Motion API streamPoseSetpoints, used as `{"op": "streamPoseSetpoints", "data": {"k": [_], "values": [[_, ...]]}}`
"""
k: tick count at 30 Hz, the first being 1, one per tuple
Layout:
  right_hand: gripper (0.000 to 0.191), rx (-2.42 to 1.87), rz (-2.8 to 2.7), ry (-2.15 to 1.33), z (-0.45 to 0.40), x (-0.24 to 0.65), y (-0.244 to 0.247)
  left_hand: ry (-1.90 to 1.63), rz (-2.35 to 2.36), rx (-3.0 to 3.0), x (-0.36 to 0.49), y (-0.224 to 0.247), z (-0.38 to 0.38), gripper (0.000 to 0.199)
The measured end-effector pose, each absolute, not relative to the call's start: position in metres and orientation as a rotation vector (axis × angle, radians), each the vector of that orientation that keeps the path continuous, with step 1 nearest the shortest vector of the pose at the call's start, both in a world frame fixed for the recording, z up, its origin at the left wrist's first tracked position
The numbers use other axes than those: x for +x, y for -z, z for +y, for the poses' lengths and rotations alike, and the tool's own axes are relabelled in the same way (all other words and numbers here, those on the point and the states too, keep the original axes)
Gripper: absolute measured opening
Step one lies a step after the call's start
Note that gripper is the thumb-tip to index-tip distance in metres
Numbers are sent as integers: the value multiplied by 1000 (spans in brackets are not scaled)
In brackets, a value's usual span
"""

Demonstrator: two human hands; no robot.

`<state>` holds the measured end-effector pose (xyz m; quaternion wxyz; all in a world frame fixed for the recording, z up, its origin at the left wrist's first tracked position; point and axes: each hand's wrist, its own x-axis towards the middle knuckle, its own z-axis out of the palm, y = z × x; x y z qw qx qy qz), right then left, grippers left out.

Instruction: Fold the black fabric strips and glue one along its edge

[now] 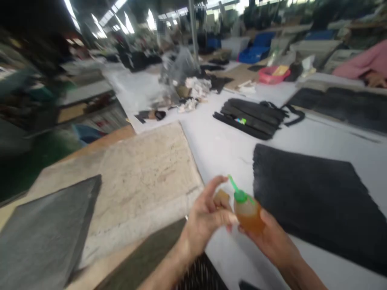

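Observation:
A clear squeeze bottle [248, 215] with amber liquid and a green nozzle cap is tilted slightly left. My right hand [273, 241] is wrapped round its lower right side. My left hand [208, 213] is at the bottle's left, with a small tan piece [222, 198] between its fingers and the index fingertip close to the green nozzle tip. Whether the left thumb touches the bottle is hard to tell. A black textured sheet [311, 201] lies on the white table [208, 141] to the right of the hands.
A stained beige board [145, 173] lies left, with a grey slab [51, 233] on it. Dark strips [254, 114] lie beyond the hands. Farther back are plastic bags [181, 64], a pink basket [273, 75] and, at right, a person's pink sleeve [363, 60] near dark pieces.

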<state>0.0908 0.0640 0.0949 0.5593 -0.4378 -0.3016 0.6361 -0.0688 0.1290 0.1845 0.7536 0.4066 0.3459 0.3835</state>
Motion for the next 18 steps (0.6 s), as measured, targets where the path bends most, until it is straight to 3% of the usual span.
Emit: {"op": "streamPoseSetpoints", "data": {"k": [4, 8, 11, 18], "values": [[44, -1069, -256, -1346, 43, 140, -99, -990, 975, 1046, -66, -180, 136, 43], [41, -1043, -165, -1205, 9, 174, -101, -823, 1153, 1454, -77, -152, 118, 12], [48, -1040, -134, -1238, -20, 182, -96, -708, 1075, 1856, -83, -121, 86, 12], [54, -1133, -22, -1262, -63, 173, -70, -663, 262, 2682, -89, -47, 7, 20]]}}
